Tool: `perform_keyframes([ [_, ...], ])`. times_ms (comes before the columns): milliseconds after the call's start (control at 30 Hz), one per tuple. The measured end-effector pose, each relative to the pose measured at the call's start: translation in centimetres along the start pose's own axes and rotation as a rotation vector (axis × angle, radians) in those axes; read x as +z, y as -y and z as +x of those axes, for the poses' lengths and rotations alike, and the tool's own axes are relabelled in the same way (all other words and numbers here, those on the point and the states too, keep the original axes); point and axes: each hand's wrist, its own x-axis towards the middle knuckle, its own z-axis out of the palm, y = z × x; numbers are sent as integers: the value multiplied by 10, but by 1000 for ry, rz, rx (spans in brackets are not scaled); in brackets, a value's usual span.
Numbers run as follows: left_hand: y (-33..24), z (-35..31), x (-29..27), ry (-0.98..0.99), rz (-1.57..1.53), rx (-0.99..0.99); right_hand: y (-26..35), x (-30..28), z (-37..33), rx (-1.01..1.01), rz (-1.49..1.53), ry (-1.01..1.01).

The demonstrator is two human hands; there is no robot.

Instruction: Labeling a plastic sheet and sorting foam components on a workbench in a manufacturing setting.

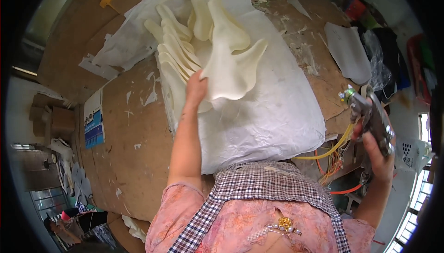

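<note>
At the near left edge of a cream, curved, foam-like piece (231, 70), my left hand (197, 89) is closed with its fingertips pinching the rim. Several similar cream pieces (173, 52) stand in an overlapping row beside and beyond it, some tilted upright. They lie on a white sheet-covered pad (277, 109). Off to the right, my right hand (377, 156) is wrapped round a metal spray gun (373, 121), raised away from the pad. The gun's nozzle end points up and left, and a yellow hose (335, 146) runs below it.
Brown cardboard (125, 146) covers the surface around the pad, with white scraps stuck on it. A grey-white sheet (348, 52) and clear plastic (377, 63) lie at the far right. Tangled orange hoses (330, 170) hang near my right arm. Another person (69, 227) is at lower left.
</note>
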Motion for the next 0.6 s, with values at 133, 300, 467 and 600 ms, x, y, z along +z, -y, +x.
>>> perform_keyframes([
  [133,22,1,-78,-132,-52,-76,3,6,12,108,-59,70],
  [300,12,30,-97,-188,-114,-15,8,21,7,185,-2,345],
  [467,-4,80,-24,200,-485,-149,8,5,14,140,-53,-4],
  [600,17,110,56,296,-455,-383,15,-1,0,123,-44,-52],
])
